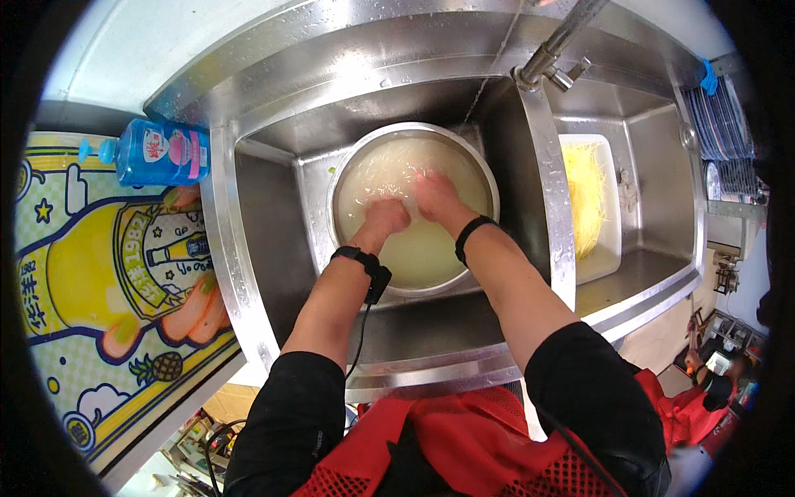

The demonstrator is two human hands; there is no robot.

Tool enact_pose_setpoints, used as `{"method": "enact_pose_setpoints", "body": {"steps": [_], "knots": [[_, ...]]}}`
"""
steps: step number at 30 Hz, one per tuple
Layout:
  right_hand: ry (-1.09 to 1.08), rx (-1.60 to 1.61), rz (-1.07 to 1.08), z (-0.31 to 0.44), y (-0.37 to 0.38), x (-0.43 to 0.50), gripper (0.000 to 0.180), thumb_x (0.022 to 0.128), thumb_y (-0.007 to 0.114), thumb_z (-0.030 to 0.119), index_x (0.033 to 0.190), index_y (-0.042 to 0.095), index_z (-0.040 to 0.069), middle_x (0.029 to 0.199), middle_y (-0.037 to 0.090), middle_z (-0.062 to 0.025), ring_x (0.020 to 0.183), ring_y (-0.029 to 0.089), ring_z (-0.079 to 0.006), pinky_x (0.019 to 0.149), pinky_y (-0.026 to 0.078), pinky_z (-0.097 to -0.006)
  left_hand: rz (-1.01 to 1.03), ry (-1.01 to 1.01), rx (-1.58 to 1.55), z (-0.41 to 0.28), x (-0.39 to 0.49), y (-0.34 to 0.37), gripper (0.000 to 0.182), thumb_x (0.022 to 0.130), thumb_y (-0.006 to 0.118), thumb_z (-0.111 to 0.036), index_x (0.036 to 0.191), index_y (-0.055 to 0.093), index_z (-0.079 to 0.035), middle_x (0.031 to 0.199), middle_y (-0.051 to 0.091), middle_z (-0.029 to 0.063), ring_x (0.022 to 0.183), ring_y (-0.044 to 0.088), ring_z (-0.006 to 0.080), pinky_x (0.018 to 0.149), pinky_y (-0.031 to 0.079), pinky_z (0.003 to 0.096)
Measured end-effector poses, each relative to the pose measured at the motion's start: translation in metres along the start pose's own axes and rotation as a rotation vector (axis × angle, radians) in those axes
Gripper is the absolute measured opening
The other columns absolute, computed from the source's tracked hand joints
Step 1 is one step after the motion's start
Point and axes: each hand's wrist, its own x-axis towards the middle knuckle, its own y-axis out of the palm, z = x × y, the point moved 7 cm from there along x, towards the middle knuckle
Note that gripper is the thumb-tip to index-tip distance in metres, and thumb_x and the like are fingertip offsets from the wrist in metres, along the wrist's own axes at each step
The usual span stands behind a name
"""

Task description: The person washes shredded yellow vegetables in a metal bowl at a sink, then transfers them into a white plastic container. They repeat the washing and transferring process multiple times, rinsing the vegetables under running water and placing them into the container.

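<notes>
A round metal basin (490,186) full of cloudy water stands in the left bowl of a stainless steel sink (267,186). Pale thin shreds show just under the water's surface, towards the basin's far side. My left hand (388,214) is dipped in the water near the middle, its fingers hidden below. Close to its right, my right hand (436,194) is also partly under water, and its fingertips are blurred. Whether either hand grips anything cannot be seen. A thin stream of water falls behind the basin's far right edge.
The right sink bowl holds a white tray (612,217) of yellow shreds (584,199). A metal tap pipe (549,53) rises behind the divider. A blue pump bottle (163,154) stands left of the sink. Stacked plates (723,124) are at right; another person (695,404) works at lower right.
</notes>
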Motion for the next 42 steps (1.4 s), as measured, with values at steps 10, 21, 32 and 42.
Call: {"method": "enact_pose_setpoints", "body": {"steps": [10,21,32,42], "knots": [[-0.128,-0.226,0.097,0.016,0.046,-0.071,0.029,0.079,0.066,0.023,0.099,0.074,0.004,0.113,0.066,-0.0167,0.111,0.060,-0.0333,0.099,0.044,-0.0454,0.192,0.324,0.438,-0.036,-0.022,0.067,0.030,0.077,0.058,-0.016,0.098,0.077,-0.007,0.112,0.070,0.0177,0.106,0.066,0.0355,0.090,0.052,0.0466],[-0.279,0.094,0.264,0.075,0.053,-0.123,0.029,0.080,0.057,0.022,0.095,0.077,0.008,0.108,0.070,-0.0178,0.102,0.066,-0.0351,0.091,0.051,-0.0420,0.126,0.567,0.195,-0.029,-0.085,0.115,0.040,0.093,0.047,-0.028,0.117,0.067,-0.005,0.117,0.066,0.0222,0.107,0.060,0.0399,0.103,0.040,0.0480],[-0.285,0.241,0.515,0.081,0.079,-0.132,0.029,0.083,0.063,0.025,0.101,0.072,0.004,0.099,0.070,-0.0210,0.091,0.067,-0.0383,0.081,0.052,-0.0463,0.230,0.852,0.264,-0.030,-0.119,0.096,0.031,0.083,0.062,-0.022,0.108,0.064,-0.004,0.105,0.066,0.0207,0.102,0.061,0.0414,0.088,0.048,0.0504],[-0.293,0.283,0.384,0.084,0.046,-0.135,0.043,0.066,0.082,0.025,0.104,0.071,0.010,0.094,0.072,-0.0168,0.090,0.068,-0.0360,0.081,0.053,-0.0440,-0.028,0.999,0.015,-0.032,-0.162,0.055,0.025,0.079,0.065,-0.010,0.105,0.065,-0.008,0.098,0.067,0.0192,0.093,0.063,0.0407,0.078,0.051,0.0484]]}}
